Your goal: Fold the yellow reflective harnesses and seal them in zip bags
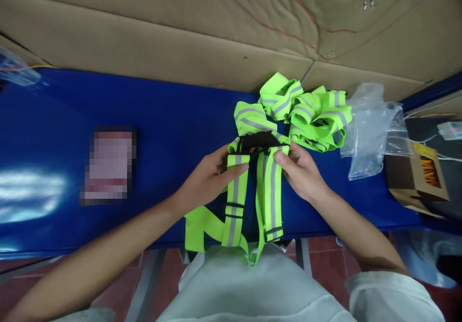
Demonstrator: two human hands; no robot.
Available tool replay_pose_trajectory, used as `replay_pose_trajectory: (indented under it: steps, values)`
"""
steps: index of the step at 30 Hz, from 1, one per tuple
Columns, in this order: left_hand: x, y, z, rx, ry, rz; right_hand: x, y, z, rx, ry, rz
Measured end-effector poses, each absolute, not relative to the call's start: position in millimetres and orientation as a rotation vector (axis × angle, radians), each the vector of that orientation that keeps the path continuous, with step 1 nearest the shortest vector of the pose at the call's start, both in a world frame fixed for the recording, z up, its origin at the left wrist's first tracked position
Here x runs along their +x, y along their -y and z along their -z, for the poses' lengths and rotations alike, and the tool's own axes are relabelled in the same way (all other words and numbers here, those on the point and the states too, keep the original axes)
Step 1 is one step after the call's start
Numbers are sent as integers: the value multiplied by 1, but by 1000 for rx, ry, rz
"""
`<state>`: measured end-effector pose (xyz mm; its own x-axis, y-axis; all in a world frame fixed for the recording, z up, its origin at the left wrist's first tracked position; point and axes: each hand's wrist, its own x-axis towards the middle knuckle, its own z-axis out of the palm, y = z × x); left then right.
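Lime-green reflective harness (pixel 237 187) is hanging over the near edge of the blue table (pixel 173 115); I am seeing the left hand (pixel 211 175) and right hand (pixel 302 172) pinching its straps (pixel 273 187) beside the black piece (pixel 257 142), probably holding them apart, while coiled bands (pixel 319 117) are resting behind, presumably leaving room.

The desk (pixel 173 120) I'm looking down on has a glossy blue top, with a bright patch of glare toward its left end. On my left I make out a flat rectangle (pixel 108 163) blurred into coarse squares, and some clear plastic (pixel 18 69) at the far-left back. Along the back, right of centre, I have bundles of lime-green, grey-striped straps (pixel 306 136), clear plastic bags (pixel 368 134) right up against them, and a cardboard box (pixel 406 173) near the right end.
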<state>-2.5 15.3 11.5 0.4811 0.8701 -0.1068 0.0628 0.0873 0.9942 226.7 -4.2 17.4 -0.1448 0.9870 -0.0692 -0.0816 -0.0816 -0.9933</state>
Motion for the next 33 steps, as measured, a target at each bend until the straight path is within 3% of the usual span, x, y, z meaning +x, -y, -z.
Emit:
replay_pose_trajectory:
  steps: [6,16,23,33]
  values:
    - [-2,-16,-16,1160,-925,-804,228,8,-13,-1318,1502,-1195]
    - [-8,-13,-27,1334,-951,-832,221,15,-23,-1218,1409,-1315]
    - [-12,-15,-30,1405,-1026,-772,231,15,-29,-1316,1611,-1059]
    - [-9,-15,-33,878,-861,-680,219,14,-26,-1082,1008,-1730]
